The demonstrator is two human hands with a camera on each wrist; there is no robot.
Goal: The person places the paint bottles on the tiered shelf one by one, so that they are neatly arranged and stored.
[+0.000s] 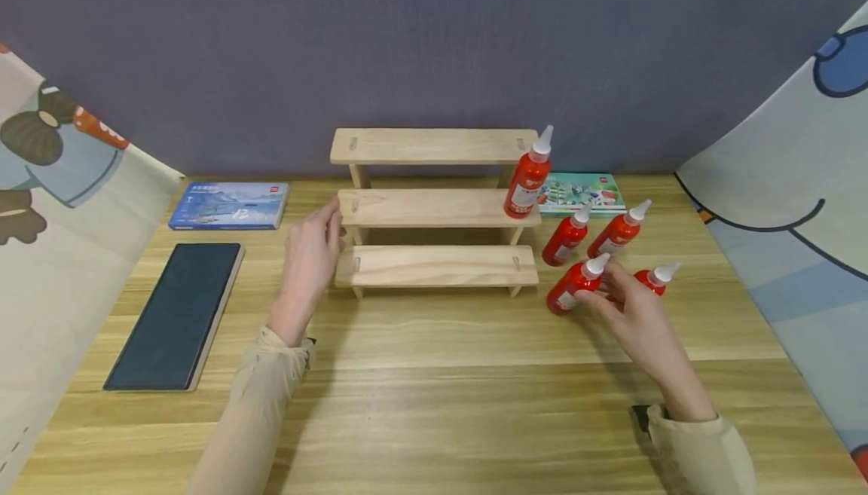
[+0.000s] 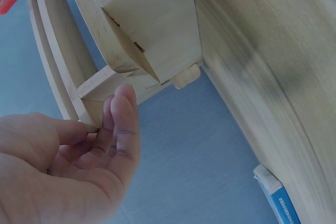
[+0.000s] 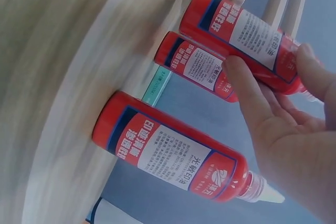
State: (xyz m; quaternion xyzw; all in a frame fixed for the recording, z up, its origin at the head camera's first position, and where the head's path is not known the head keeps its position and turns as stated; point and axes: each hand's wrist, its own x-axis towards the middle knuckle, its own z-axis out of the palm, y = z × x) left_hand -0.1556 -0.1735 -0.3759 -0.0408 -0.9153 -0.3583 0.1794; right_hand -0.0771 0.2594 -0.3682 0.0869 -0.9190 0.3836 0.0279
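The left hand (image 1: 307, 255) pinches a pale wooden shelf (image 1: 434, 209), the right hand (image 1: 637, 322) a red plastic bottle (image 1: 573, 285) that, swung sideways, might topple its neighbour (image 1: 566, 240).

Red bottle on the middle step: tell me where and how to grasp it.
Probably take the bottle by its round body, below the tapering white nozzle, from the front right: it stands upright at the right end of the wooden step.

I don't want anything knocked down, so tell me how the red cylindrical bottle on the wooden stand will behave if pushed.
The red cylindrical bottle would probably tip, being tall and narrow. Its glossy surface may be slippery. Pushed right, it could drop off, sitting near the right end of the wooden stand.
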